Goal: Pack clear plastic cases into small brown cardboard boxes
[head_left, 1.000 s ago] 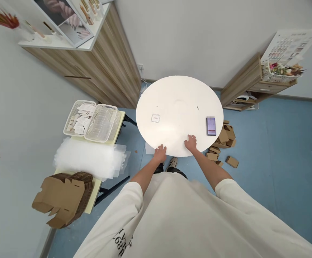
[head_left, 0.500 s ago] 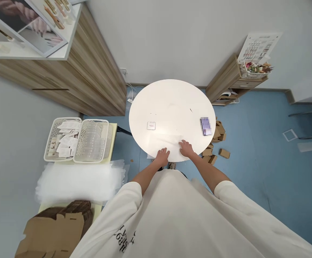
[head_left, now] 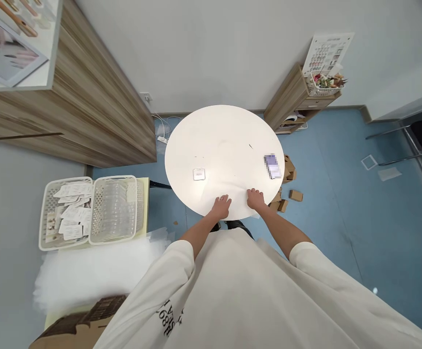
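Note:
Both my hands rest on the near edge of a round white table (head_left: pixel 225 131). My left hand (head_left: pixel 221 206) lies flat with fingers spread. My right hand (head_left: pixel 256 198) also lies flat, fingers apart, on a thin clear sheet (head_left: pixel 237 194) that is hard to make out against the tabletop. A small clear square packet (head_left: pixel 199 174) sits on the table to the left of my hands. A purple phone (head_left: pixel 272 166) lies near the table's right edge.
Two white baskets (head_left: pixel 90 211), one with paper cards and one with clear packets, stand on a yellow side table at left, beside a heap of clear bags (head_left: pixel 94 269) and flat cardboard (head_left: pixel 76 329). Small cardboard boxes (head_left: pixel 289 194) litter the blue floor at right. Wooden cabinets (head_left: pixel 87 111) flank the table.
The view has shifted right and tilted, so the side table slid down-left. My hands have moved slightly closer together on the table's near edge.

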Tool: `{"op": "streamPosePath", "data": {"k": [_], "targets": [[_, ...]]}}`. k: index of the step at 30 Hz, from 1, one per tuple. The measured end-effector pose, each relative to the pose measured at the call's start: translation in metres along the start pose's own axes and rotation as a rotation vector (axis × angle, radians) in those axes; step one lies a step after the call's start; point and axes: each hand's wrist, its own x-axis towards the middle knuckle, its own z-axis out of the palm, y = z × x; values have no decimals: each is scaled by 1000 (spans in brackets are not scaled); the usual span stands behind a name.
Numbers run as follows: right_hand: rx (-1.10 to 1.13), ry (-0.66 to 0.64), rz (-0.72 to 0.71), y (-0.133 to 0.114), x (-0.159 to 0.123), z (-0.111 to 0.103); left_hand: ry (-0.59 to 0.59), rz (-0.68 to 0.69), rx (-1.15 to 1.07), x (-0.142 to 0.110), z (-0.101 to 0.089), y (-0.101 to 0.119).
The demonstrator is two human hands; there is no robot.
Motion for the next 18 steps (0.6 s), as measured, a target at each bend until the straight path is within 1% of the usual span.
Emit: {"op": "streamPosePath", "data": {"k": [3, 5, 8, 10, 12, 14, 18], "targets": [[-33, 12, -2, -1, 6, -5, -8, -26, -1, 13, -8, -6], [-32, 40, -31, -3, 11, -11, 4, -52, 8, 22, -16, -13], [0, 75, -155, -5, 21, -22, 24, -74, 12, 35, -29, -24], [10, 59, -253, -5, 28, -28, 25, -72, 14, 43, -36, -28], [3, 22, -305, -2, 33, -32, 17, -68, 30, 49, -39, -29], [-17, -1, -319, 3, 37, -34, 10, -71, 54, 54, -42, -27], [-77, 1, -335, 15, 39, -35, 17, -73, 77, 66, -46, -20]]}}
